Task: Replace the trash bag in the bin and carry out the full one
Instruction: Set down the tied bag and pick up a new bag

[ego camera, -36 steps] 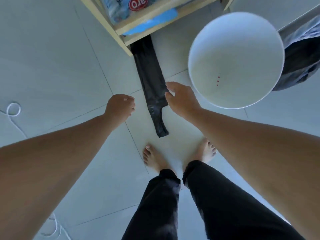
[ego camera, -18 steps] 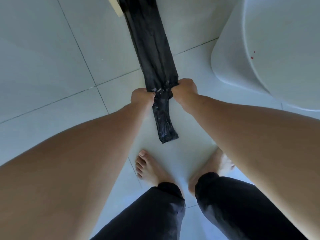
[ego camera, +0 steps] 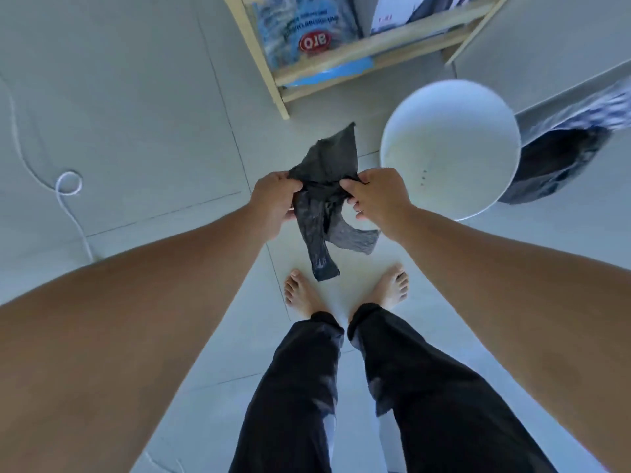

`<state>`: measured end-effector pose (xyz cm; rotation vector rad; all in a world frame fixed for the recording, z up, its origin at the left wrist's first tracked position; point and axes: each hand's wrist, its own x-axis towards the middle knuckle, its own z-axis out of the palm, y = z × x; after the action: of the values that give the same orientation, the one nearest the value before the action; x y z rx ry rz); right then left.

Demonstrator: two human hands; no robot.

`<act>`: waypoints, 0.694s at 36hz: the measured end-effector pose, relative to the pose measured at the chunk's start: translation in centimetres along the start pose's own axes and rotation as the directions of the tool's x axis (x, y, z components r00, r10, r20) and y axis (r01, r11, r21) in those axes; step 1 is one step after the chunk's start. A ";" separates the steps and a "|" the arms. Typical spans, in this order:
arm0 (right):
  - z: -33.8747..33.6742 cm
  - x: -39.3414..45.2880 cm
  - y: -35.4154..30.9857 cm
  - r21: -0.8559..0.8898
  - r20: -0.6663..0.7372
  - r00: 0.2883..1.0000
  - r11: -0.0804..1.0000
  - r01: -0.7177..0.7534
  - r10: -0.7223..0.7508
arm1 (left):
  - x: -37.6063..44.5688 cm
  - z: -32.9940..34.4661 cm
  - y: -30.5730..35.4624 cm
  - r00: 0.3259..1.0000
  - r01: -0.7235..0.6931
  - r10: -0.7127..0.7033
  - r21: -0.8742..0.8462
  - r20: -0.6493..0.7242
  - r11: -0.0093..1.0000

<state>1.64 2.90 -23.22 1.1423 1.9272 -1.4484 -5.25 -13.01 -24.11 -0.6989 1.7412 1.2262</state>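
A crumpled black trash bag [ego camera: 324, 186] hangs in the air above the floor, held between both hands. My left hand [ego camera: 273, 199] grips its left side and my right hand [ego camera: 379, 196] pinches its right side. Two loose ends of the bag dangle below the hands, above my bare feet. The white round bin [ego camera: 491, 107] stands to the right, with no bag inside it. A full dark bag [ego camera: 560, 162] lies behind the bin at the right edge, partly hidden by it.
A wooden shelf [ego camera: 283, 97] with blue printed packages [ego camera: 307, 32] stands ahead. A white cord [ego camera: 68, 186] loops on the tiled floor at the left. My bare feet [ego camera: 304, 295] and dark trousers are below the hands.
The bag lay stretched flat on the floor, then both hands gripped it. Now it is lifted off the floor and bunched between the hands, and the view has risen.
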 end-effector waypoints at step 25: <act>-22.8 -32.7 -20.3 0.245 0.060 0.950 0.927 0.285 -0.308 | -41.2 1.0 23.0 0.919 -0.338 0.381 -0.303 0.096 0.891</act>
<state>4.98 11.30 20.63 0.8793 1.9632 -1.8986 -4.65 -5.41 22.48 -0.4323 1.6285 1.7635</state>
